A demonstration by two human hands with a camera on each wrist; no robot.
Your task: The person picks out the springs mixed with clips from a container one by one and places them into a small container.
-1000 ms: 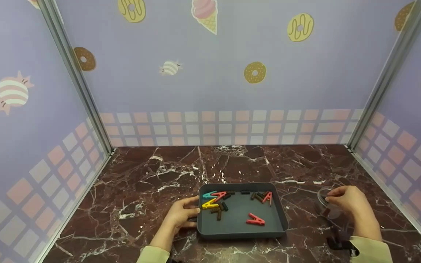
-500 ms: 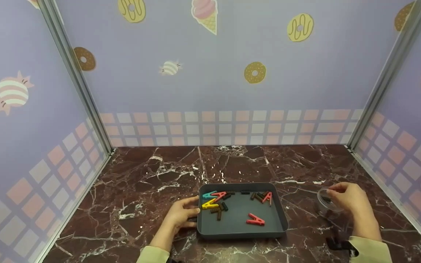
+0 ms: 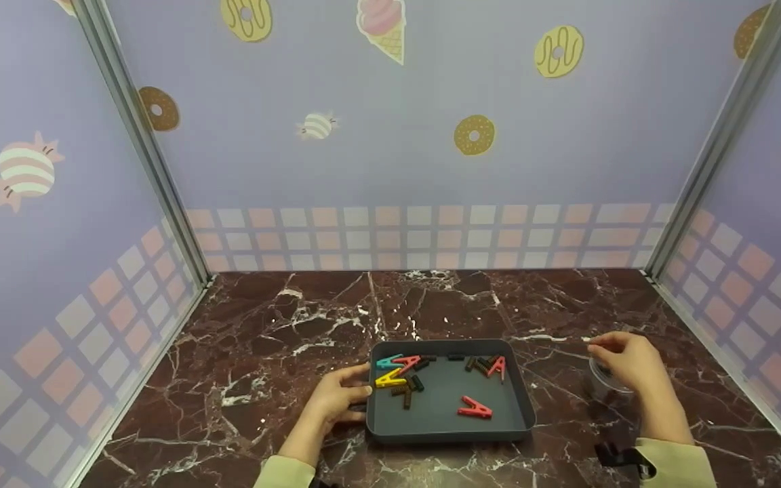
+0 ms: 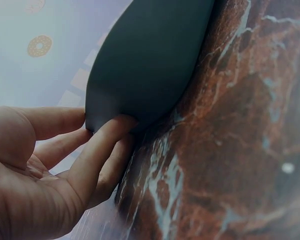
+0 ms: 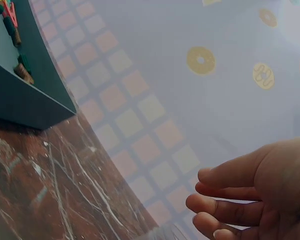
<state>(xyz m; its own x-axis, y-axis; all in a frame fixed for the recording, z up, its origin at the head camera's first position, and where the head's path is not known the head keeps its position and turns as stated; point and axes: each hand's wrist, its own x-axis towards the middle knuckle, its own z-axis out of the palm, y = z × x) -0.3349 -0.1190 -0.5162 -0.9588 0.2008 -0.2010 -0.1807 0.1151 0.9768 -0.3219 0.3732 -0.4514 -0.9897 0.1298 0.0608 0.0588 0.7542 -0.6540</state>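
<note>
A dark grey rectangular tray [image 3: 434, 413] stands on the table. My left hand [image 3: 334, 400] holds its left side, thumb at the rim; the left wrist view shows the fingertips against the tray wall [image 4: 150, 60]. Inside lie a blue clip [image 3: 388, 362], a yellow clip [image 3: 390, 379], several red clips [image 3: 475, 408] and several small dark ribbed pieces [image 3: 407, 398]. To the right, my right hand [image 3: 634, 366] hovers over a clear round container [image 3: 606, 381], which it partly hides. In the right wrist view its fingers [image 5: 235, 210] are loosely bent, with nothing visible between them.
The dark red marbled table [image 3: 282, 318] runs back to a patterned wall [image 3: 417, 169]. Side panels stand left and right, with metal posts [image 3: 695, 156] at the corners. A dark strap [image 3: 617, 461] sits by the right sleeve.
My right hand has risen from the clear container and shifted left. A reddish piece seen by its fingers at first is no longer visible. My left hand and the tray have stayed put.
</note>
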